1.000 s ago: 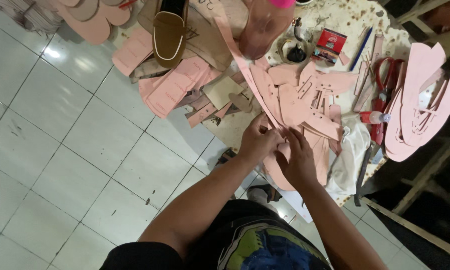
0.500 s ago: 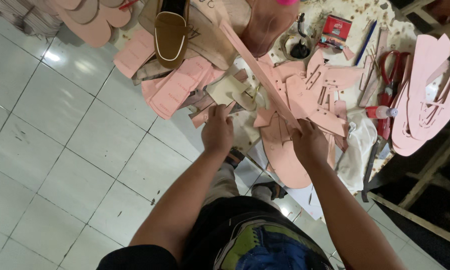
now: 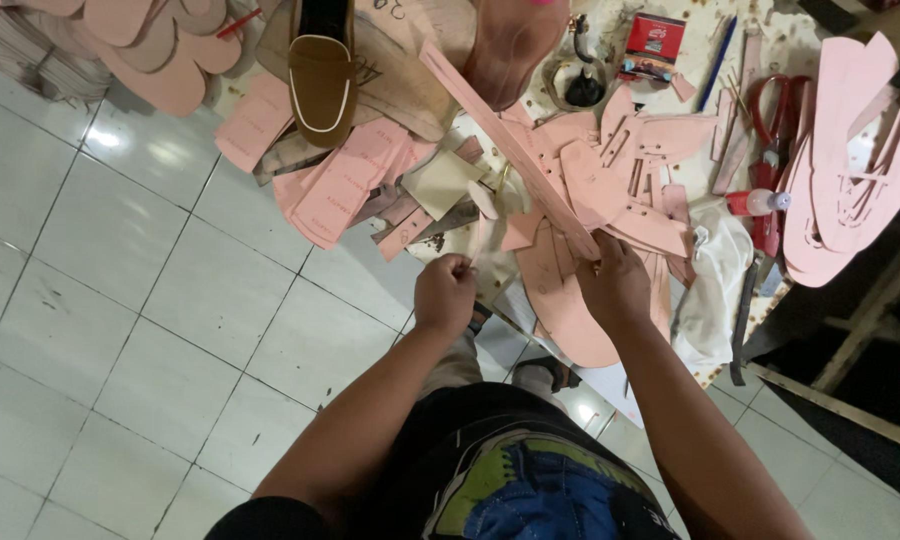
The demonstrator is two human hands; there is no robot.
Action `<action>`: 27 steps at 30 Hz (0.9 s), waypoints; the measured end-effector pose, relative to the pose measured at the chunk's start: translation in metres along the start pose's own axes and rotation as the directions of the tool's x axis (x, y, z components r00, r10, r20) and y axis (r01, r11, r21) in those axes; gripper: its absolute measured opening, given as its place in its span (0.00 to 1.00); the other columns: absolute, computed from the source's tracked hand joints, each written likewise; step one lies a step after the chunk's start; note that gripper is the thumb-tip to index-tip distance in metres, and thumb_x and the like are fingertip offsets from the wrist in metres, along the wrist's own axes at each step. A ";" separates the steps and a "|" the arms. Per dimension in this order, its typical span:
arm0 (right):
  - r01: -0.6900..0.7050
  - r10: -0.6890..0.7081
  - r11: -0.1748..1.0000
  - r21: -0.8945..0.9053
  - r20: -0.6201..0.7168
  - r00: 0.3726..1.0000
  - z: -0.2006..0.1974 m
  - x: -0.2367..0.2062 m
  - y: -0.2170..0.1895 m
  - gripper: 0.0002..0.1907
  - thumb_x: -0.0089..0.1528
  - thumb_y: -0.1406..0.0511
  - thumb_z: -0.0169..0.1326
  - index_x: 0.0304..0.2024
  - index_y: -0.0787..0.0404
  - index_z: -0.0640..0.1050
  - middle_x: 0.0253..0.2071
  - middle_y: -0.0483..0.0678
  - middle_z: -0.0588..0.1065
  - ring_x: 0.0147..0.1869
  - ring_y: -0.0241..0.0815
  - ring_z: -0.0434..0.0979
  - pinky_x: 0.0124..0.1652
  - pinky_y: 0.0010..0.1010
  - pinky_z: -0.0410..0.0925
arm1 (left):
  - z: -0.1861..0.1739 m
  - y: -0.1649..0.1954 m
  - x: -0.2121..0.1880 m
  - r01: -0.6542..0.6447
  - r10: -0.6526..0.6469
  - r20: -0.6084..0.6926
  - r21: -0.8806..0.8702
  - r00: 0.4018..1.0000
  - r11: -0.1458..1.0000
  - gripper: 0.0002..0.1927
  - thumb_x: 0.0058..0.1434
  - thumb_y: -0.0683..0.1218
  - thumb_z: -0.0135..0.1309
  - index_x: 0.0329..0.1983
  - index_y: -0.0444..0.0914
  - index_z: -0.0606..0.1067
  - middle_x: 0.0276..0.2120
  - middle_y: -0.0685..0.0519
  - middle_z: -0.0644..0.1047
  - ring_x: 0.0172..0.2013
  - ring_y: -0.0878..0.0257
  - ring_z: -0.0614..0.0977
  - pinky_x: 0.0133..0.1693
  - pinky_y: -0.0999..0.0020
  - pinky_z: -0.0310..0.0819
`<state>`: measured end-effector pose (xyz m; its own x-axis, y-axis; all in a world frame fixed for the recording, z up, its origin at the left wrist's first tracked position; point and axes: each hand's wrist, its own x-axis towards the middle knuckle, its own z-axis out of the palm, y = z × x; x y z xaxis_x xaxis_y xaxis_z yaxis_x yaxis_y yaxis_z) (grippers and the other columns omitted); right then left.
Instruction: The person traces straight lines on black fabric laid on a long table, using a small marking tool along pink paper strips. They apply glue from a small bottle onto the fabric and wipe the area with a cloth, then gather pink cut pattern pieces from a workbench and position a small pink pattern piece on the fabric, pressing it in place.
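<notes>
Hands pinch pink strip, fingers curled.

Pink cutouts crowding worktable

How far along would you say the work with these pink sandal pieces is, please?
Done: many cut pink pieces lie heaped on the bench, with pink soles stacked at the side. In hand: the right hand grips a long pink strip, while the left hand pinches something too small to identify. Left: the loose pieces look unassembled.
</notes>
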<state>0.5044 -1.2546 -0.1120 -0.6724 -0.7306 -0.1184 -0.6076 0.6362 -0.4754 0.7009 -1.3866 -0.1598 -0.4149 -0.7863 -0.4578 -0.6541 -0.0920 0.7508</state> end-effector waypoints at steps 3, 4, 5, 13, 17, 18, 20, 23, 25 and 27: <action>-0.121 0.109 0.974 0.192 0.071 0.992 -0.007 -0.003 0.000 0.26 0.58 0.64 0.60 0.58 0.63 0.73 0.54 0.56 0.74 0.46 0.55 0.79 0.47 0.46 0.70 | -0.001 -0.004 -0.008 0.265 -0.218 0.158 -0.413 0.963 0.871 0.08 0.61 0.44 0.57 0.39 0.35 0.79 0.34 0.49 0.82 0.31 0.58 0.83 0.35 0.57 0.79; 0.012 -0.007 0.998 0.066 -0.078 0.997 -0.008 -0.008 -0.002 0.26 0.58 0.63 0.61 0.58 0.64 0.74 0.54 0.56 0.73 0.49 0.57 0.79 0.49 0.46 0.70 | -0.002 -0.005 -0.012 0.361 -0.268 0.244 -0.557 0.932 0.748 0.07 0.61 0.44 0.57 0.39 0.34 0.78 0.35 0.49 0.81 0.31 0.59 0.82 0.33 0.55 0.78; 0.128 -0.141 0.989 -0.077 -0.209 0.968 -0.009 -0.015 -0.003 0.26 0.58 0.63 0.61 0.58 0.65 0.75 0.55 0.56 0.73 0.52 0.58 0.78 0.52 0.45 0.70 | -0.002 -0.006 -0.015 0.337 -0.217 0.284 -0.496 0.934 0.800 0.08 0.62 0.45 0.58 0.39 0.35 0.79 0.34 0.49 0.82 0.31 0.60 0.81 0.35 0.58 0.78; -0.485 0.148 0.639 0.597 0.524 0.839 0.020 -0.062 -0.009 0.17 0.68 0.61 0.53 0.48 0.70 0.81 0.37 0.53 0.82 0.41 0.40 0.81 0.43 0.30 0.74 | 0.005 0.011 -0.048 -0.019 0.059 0.605 -0.073 0.794 0.997 0.12 0.60 0.49 0.61 0.42 0.37 0.83 0.36 0.48 0.85 0.37 0.58 0.84 0.44 0.63 0.76; -0.550 0.328 0.660 0.512 0.462 0.824 0.012 -0.064 0.015 0.15 0.68 0.63 0.50 0.48 0.70 0.78 0.33 0.51 0.80 0.36 0.42 0.80 0.40 0.33 0.72 | 0.000 0.021 -0.014 -0.395 0.318 0.264 0.329 0.911 0.858 0.18 0.63 0.46 0.57 0.56 0.38 0.75 0.55 0.46 0.78 0.48 0.50 0.83 0.49 0.55 0.75; -0.547 0.372 0.702 0.456 0.419 0.828 0.007 -0.064 0.023 0.15 0.69 0.63 0.50 0.47 0.71 0.78 0.32 0.51 0.79 0.36 0.42 0.78 0.39 0.33 0.71 | -0.009 0.021 0.004 -0.362 0.325 0.161 0.399 0.932 0.842 0.25 0.64 0.46 0.56 0.64 0.37 0.69 0.61 0.45 0.73 0.51 0.47 0.82 0.51 0.52 0.75; -0.563 0.352 0.602 0.566 0.444 0.824 0.000 -0.068 0.034 0.13 0.69 0.65 0.49 0.46 0.72 0.77 0.34 0.50 0.78 0.37 0.40 0.77 0.40 0.32 0.71 | -0.029 0.022 0.037 -0.379 0.403 0.079 0.537 0.912 0.754 0.33 0.64 0.47 0.55 0.70 0.34 0.60 0.70 0.36 0.60 0.50 0.45 0.81 0.47 0.53 0.78; -0.567 0.351 0.533 0.629 0.445 0.824 -0.002 -0.072 0.042 0.13 0.69 0.66 0.49 0.44 0.72 0.76 0.33 0.50 0.77 0.37 0.40 0.76 0.39 0.32 0.71 | -0.052 0.027 0.056 -0.334 0.356 0.092 0.617 0.930 0.713 0.36 0.60 0.50 0.56 0.70 0.37 0.60 0.72 0.44 0.56 0.52 0.43 0.80 0.45 0.52 0.78; -0.547 0.339 0.527 0.651 0.429 0.837 -0.001 -0.074 0.041 0.12 0.69 0.66 0.49 0.44 0.72 0.76 0.33 0.50 0.77 0.36 0.39 0.76 0.40 0.32 0.71 | -0.054 0.024 0.052 -0.493 0.586 0.097 0.658 0.805 0.569 0.32 0.60 0.50 0.56 0.67 0.38 0.64 0.72 0.48 0.59 0.56 0.46 0.81 0.44 0.54 0.78; -0.509 0.314 0.529 0.679 0.400 0.861 0.001 -0.074 0.037 0.12 0.70 0.66 0.49 0.45 0.72 0.76 0.34 0.50 0.76 0.37 0.38 0.75 0.41 0.30 0.70 | -0.051 0.024 0.039 -0.467 0.432 0.206 0.564 0.878 0.681 0.32 0.63 0.50 0.54 0.69 0.36 0.62 0.74 0.51 0.56 0.49 0.48 0.82 0.44 0.55 0.78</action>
<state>0.5322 -1.1767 -0.1215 -0.6005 -0.5282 -0.6003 0.3074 0.5405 -0.7832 0.7016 -1.4505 -0.1350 -0.7770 -0.6045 -0.1756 -0.6083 0.6493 0.4564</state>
